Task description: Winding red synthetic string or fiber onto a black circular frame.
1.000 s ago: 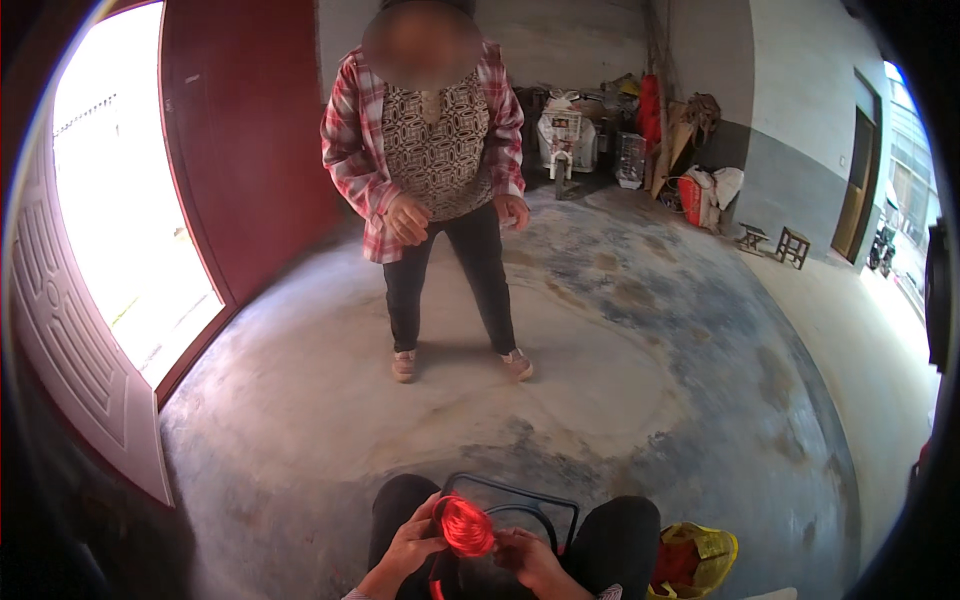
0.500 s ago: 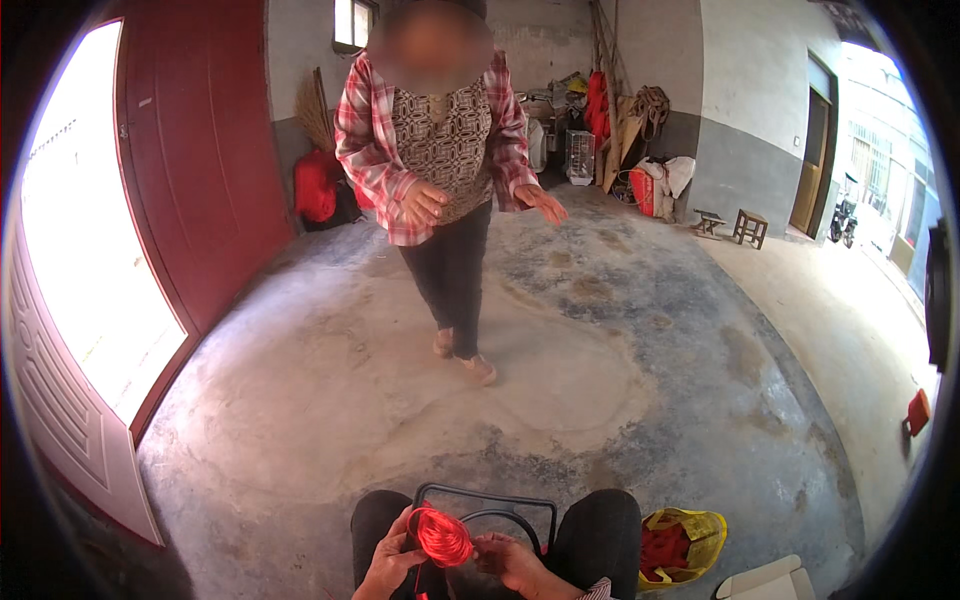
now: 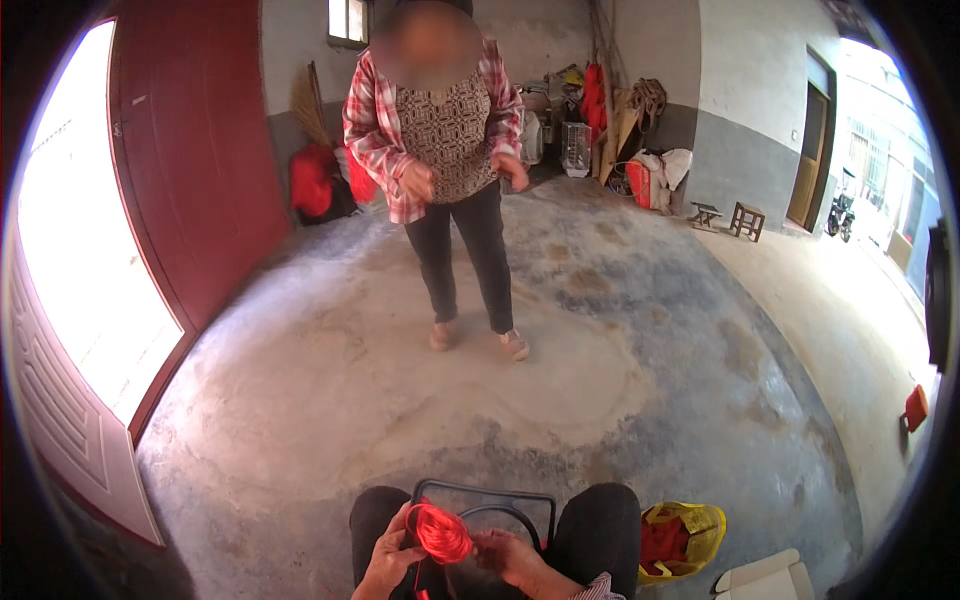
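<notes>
A bundle of shiny red cord (image 3: 443, 534) is between my hands, over my lap. My left hand (image 3: 392, 553) grips its left side, fingers curled round it. My right hand (image 3: 508, 556) is at the bundle's right edge, its fingers bent together; what they pinch is too small to make out. A loose red strand hangs below my left hand. Just beyond the bundle, between my knees, is a black metal tube frame (image 3: 485, 489).
Beside my right knee stands a yellow bag (image 3: 708, 540) with red material inside. A pale object (image 3: 765, 578) lies nearer. Ahead on the concrete floor (image 3: 330, 420) stands another person (image 3: 440, 130) in a checked shirt. Small stools (image 3: 747, 220) and piled goods are farther back.
The other person has shifted their feet and drawn both hands in closer to the body. My hands and the red cord stay almost where they were.
</notes>
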`<state>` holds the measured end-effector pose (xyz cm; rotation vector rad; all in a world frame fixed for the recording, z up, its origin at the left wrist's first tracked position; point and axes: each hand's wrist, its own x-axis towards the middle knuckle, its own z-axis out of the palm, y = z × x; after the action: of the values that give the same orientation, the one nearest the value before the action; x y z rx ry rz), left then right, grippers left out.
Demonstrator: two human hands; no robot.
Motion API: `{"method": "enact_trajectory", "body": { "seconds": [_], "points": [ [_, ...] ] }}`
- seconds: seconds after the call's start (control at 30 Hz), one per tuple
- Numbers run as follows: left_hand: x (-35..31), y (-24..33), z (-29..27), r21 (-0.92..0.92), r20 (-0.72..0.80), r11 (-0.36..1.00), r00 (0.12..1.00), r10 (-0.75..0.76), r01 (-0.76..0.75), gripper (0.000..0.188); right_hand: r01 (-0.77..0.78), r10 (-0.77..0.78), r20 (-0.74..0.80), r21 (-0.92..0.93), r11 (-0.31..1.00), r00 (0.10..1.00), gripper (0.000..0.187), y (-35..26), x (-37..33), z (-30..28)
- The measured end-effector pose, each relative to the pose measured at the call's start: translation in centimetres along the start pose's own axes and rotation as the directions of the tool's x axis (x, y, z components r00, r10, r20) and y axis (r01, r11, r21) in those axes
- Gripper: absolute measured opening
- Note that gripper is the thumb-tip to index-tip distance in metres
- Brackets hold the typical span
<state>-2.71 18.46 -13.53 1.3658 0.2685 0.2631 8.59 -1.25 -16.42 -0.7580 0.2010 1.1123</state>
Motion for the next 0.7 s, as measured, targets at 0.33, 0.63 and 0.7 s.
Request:
{"method": "enact_trajectory", "body": {
  "seconds": [0.33, 0.63, 0.7],
  "points": [
    [-0.7, 1.1, -2.0, -0.054, -0.002, 0.998, 1.000, -0.027, 0.027, 0.046, -0.011, 0.011, 0.002, 0.049, 0.999, 1.000, 0.010, 2.1, 1.4, 0.7],
    [-0.1, 0.4, -1.9, -0.016, -0.012, 1.000, 1.000, -0.003, 0.003, 0.057, -0.019, 0.019, -0.030, 0.002, 1.000, 0.999, 0.013, 0.9, 0.9, 1.6],
    [0.0, 0.8, -1.6, 0.034, -0.001, 0.999, 1.000, 0.020, -0.020, 0.057, -0.002, 0.002, -0.009, 0.005, 1.000, 1.000, 0.014, 0.8, 1.3, 1.1]
  ]
}}
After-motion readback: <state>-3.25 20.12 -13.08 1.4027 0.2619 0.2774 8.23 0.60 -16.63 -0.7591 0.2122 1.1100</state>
